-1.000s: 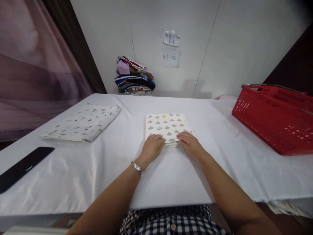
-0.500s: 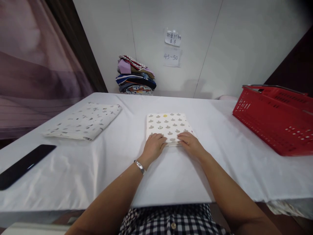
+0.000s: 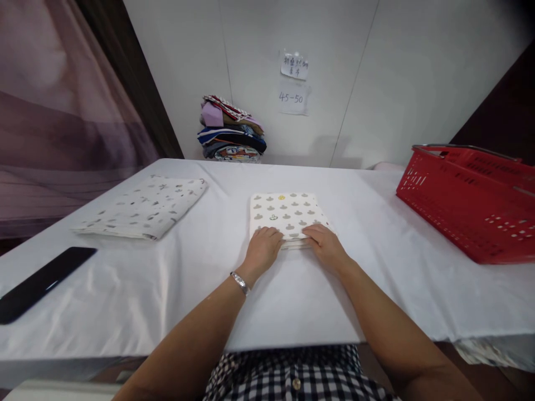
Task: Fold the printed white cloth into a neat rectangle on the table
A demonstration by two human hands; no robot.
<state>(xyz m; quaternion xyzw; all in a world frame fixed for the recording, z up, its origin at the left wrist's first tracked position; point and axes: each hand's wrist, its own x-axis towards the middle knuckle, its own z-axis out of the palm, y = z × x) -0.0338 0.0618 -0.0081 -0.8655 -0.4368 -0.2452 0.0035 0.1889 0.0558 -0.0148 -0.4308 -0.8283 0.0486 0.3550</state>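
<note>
A folded cream cloth (image 3: 285,214) with a grey mushroom-like print lies in the middle of the white table (image 3: 267,312). My left hand (image 3: 261,250) rests on its near left corner, fingers curled over the edge. My right hand (image 3: 326,245) presses on its near right corner, thumb at the edge. Both hands grip the cloth's near edge. A silver watch sits on my left wrist.
A second folded printed cloth (image 3: 146,206) lies at the left. A black phone (image 3: 42,283) lies near the left edge. A red plastic basket (image 3: 468,197) stands at the right. A pile of folded fabrics (image 3: 231,130) sits against the back wall under paper notes (image 3: 293,82).
Both hands stay on the cloth's near edge; they have barely shifted. The view moved slightly.
</note>
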